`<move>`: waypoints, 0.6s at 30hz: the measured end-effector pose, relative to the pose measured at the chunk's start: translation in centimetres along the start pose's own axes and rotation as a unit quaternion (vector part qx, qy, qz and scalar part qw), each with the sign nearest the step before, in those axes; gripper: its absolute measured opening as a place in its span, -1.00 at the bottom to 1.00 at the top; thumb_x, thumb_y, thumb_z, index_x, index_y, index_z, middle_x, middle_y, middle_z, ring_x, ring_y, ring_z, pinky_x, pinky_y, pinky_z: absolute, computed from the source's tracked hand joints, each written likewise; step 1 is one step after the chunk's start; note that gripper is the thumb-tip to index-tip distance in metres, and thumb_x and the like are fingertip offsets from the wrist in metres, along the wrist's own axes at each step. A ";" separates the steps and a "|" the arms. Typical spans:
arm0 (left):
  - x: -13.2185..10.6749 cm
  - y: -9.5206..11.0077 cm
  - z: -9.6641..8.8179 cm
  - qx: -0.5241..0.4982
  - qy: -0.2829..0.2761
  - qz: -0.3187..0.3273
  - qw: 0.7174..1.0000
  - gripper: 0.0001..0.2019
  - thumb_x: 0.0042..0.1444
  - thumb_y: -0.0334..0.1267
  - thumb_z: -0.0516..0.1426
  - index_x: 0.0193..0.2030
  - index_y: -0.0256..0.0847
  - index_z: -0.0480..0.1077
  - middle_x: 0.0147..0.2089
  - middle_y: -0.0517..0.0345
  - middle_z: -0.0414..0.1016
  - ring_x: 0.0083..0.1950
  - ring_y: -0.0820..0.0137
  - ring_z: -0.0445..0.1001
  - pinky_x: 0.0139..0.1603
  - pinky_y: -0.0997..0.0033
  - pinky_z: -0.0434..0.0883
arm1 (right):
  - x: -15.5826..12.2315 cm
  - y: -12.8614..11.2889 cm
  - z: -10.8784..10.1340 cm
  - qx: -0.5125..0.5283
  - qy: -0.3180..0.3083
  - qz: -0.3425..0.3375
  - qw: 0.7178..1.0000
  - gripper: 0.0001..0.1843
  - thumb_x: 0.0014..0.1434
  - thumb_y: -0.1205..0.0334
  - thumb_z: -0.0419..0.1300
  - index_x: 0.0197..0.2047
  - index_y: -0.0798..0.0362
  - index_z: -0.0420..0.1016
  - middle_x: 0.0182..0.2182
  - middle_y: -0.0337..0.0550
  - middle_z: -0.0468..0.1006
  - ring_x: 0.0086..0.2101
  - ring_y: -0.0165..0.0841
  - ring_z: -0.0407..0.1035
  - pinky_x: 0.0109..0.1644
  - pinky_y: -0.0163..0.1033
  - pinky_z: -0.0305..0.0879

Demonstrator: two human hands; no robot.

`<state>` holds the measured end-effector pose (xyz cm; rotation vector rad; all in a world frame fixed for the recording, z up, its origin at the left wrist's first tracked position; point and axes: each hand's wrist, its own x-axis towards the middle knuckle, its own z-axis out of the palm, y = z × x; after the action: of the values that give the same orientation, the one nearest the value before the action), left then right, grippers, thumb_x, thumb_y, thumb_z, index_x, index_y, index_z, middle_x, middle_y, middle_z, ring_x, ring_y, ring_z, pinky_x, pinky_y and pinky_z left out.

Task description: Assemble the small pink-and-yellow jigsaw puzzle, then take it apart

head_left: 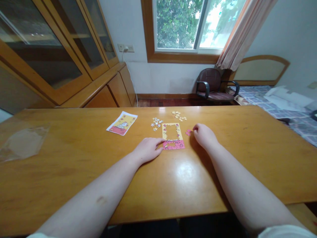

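Note:
A partly assembled jigsaw puzzle (180, 144) lies on the table, its yellow border and pink lower strip joined around a large gap, with a smaller gap in the pink. My left hand (148, 149) rests at its lower left edge, thumb and fingers apart and touching it. Just right of the puzzle is a small group of pink puzzle pieces (188, 132). My right hand (204, 135) is at their right side with its fingers pinched together; what is between the fingertips is too small to make out. White-and-grey pieces (156, 122) and yellow pieces (177, 115) lie loose beyond the puzzle.
A picture sheet (122, 123) showing a cartoon animal lies on the wooden table (81, 148), left of the puzzle. Clear plastic wrapping (23, 143) is at the far left. Beyond the table stand a glass-fronted cabinet (86, 71), an armchair (213, 84) and a bed (257, 91).

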<state>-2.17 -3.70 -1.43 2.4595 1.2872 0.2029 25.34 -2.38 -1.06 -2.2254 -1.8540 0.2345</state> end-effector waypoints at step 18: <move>0.0 0.1 -0.1 0.000 -0.007 -0.005 1.000 -0.59 0.15 -0.18 0.05 0.15 -0.06 0.40 -0.14 0.09 0.59 -0.06 0.23 0.53 -0.05 0.33 0.38 | -0.8 -0.8 0.6 -0.003 -0.070 -0.096 0.993 -0.83 0.14 0.16 0.19 -0.29 -0.01 0.61 -0.22 -0.13 0.59 -0.24 -0.33 0.44 -0.23 -0.32 0.24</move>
<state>-2.08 -3.70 -1.26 2.4490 1.2941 0.1839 24.27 -2.97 -1.41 -2.0636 -2.1272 0.3592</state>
